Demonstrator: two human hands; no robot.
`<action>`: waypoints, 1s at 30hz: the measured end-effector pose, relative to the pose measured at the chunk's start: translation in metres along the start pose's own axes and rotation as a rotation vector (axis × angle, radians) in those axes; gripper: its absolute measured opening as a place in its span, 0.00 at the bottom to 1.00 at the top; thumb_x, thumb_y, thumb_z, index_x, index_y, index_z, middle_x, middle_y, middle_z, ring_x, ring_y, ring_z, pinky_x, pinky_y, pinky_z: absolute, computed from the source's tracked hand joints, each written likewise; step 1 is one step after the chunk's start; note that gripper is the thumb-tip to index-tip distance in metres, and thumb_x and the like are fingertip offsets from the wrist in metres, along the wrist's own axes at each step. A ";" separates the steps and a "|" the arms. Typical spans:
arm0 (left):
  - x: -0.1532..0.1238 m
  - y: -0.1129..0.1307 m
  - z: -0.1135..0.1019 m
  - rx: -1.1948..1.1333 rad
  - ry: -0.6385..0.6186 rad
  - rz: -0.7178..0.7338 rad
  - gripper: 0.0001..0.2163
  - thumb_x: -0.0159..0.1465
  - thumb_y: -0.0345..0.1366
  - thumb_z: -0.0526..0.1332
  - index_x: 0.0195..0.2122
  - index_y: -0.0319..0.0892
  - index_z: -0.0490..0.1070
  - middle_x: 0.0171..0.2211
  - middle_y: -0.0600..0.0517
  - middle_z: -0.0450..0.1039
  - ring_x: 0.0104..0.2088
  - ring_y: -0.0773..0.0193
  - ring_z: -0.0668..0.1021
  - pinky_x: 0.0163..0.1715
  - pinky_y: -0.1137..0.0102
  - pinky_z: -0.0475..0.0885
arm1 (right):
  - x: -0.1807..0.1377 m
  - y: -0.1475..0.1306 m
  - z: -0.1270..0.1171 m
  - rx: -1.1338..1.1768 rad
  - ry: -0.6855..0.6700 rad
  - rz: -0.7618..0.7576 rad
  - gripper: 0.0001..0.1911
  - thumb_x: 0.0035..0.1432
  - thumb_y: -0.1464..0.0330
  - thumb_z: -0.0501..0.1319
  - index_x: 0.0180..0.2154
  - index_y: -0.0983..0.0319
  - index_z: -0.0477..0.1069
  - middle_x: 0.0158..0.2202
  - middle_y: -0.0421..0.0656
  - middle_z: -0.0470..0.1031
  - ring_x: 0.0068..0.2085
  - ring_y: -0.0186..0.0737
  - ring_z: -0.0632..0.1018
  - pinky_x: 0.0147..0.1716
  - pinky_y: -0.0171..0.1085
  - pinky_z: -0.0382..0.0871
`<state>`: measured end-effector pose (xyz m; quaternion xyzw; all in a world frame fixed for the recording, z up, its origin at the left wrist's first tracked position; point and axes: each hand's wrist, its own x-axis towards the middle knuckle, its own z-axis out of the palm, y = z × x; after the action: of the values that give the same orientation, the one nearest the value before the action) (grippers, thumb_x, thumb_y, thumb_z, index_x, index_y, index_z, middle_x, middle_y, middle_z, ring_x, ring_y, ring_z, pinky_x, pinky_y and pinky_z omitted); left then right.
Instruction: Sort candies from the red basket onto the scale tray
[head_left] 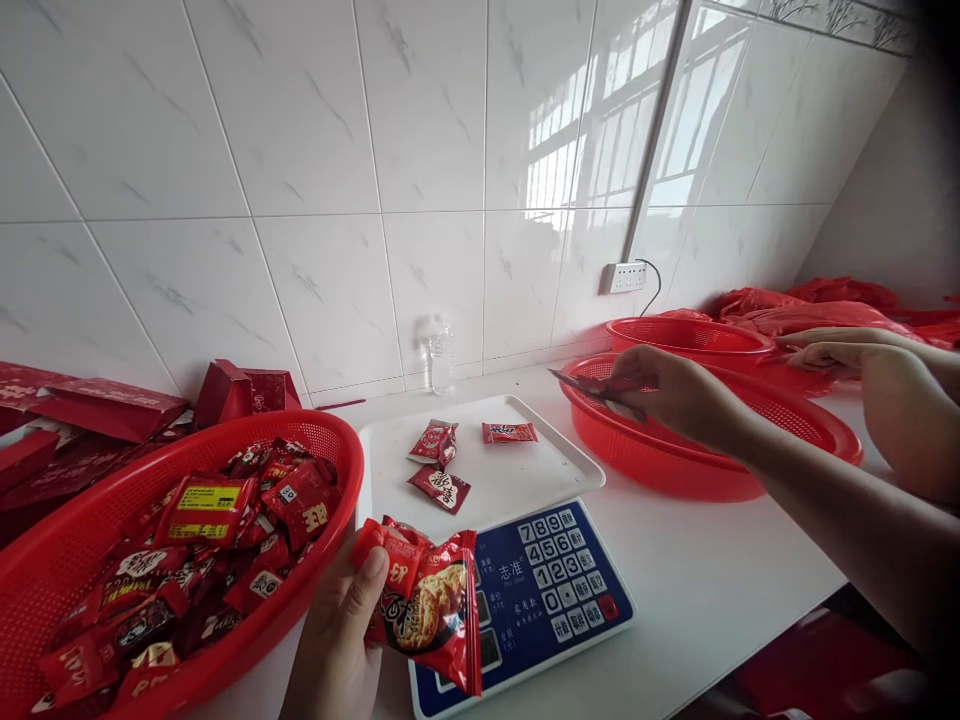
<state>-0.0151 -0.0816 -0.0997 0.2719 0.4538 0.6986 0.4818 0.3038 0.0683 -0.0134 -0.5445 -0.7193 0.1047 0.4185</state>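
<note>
Glossy plastic packet (442,610), shiny tiles (427,110)

White table (720,585) with red baskets (667,465), a scale (517,600) and a clear bottle (441,358).

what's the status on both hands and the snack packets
Left hand: gripping red packets. Right hand: flat item held near right basket. Loose packets on white tray. Held packets partly hide scale.

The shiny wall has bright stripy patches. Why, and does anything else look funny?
Head view: the tiled wall mirrors what seems a barred window; head view: the upper right corner goes black, and the big packet in the left hand glints.
</note>
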 end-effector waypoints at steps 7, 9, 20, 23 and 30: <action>0.002 -0.002 -0.003 0.027 -0.066 0.015 0.20 0.45 0.47 0.73 0.38 0.46 0.77 0.34 0.54 0.79 0.41 0.56 0.79 0.37 0.70 0.77 | 0.013 0.080 -0.009 -0.242 0.043 0.095 0.07 0.45 0.65 0.61 0.30 0.55 0.65 0.30 0.45 0.77 0.34 0.54 0.78 0.29 0.50 0.71; 0.004 -0.003 -0.004 0.023 -0.055 0.012 0.21 0.44 0.46 0.74 0.39 0.46 0.76 0.35 0.54 0.79 0.41 0.56 0.79 0.37 0.70 0.77 | 0.014 0.095 -0.008 -0.266 0.032 0.104 0.07 0.44 0.64 0.61 0.29 0.55 0.65 0.28 0.46 0.76 0.32 0.56 0.78 0.27 0.51 0.71; -0.006 0.007 0.012 -0.049 -0.008 0.010 0.20 0.43 0.45 0.74 0.36 0.44 0.76 0.33 0.53 0.79 0.39 0.53 0.80 0.38 0.67 0.77 | 0.010 0.045 0.022 -0.323 -0.093 -0.131 0.17 0.57 0.57 0.54 0.44 0.57 0.71 0.47 0.51 0.74 0.46 0.58 0.75 0.42 0.56 0.69; -0.006 0.008 0.013 -0.041 -0.020 -0.011 0.22 0.43 0.47 0.73 0.37 0.43 0.76 0.33 0.51 0.79 0.40 0.51 0.79 0.37 0.65 0.77 | 0.004 0.009 0.046 -0.293 -0.204 -0.212 0.18 0.58 0.57 0.55 0.47 0.56 0.71 0.49 0.47 0.73 0.48 0.53 0.74 0.46 0.53 0.69; -0.010 0.011 0.017 -0.093 -0.035 -0.024 0.23 0.45 0.44 0.73 0.43 0.46 0.76 0.38 0.52 0.79 0.43 0.51 0.79 0.41 0.65 0.76 | 0.000 -0.032 0.106 -0.193 -0.607 -0.201 0.32 0.61 0.52 0.52 0.63 0.59 0.57 0.62 0.53 0.61 0.60 0.53 0.65 0.55 0.49 0.62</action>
<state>-0.0019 -0.0852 -0.0819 0.2559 0.4154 0.7082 0.5104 0.2061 0.0885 -0.0607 -0.4518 -0.8679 0.1517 0.1401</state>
